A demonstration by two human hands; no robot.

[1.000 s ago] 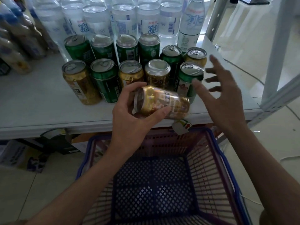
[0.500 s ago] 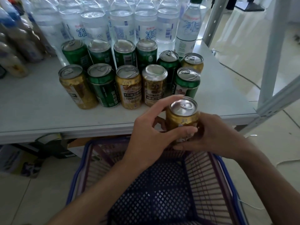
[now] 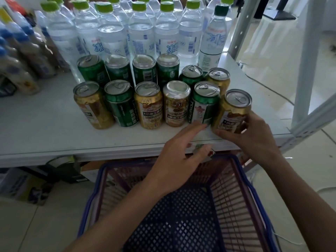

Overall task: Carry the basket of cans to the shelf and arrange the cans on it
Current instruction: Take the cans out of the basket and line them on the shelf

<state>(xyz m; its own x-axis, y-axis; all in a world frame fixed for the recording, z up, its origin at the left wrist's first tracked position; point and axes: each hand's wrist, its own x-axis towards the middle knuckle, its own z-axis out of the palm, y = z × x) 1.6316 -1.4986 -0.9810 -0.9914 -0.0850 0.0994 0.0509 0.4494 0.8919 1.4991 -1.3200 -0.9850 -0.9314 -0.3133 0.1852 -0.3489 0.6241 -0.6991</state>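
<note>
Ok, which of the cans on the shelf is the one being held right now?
The gold can at the right end of the front row: the right hand wraps its lower side. The left hand is open, holding nothing; the other cans stand untouched.

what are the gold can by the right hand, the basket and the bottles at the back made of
Gold can: likely thin aluminium, with a shiny silver top and a glossy printed wall.
Basket: looks like moulded plastic, a matte blue lattice with a smooth rim.
Bottles: clear plastic, probably, see-through with green screw caps.

"XIAOMAIWANG" on gold can (image 3: 150,108)
</note>
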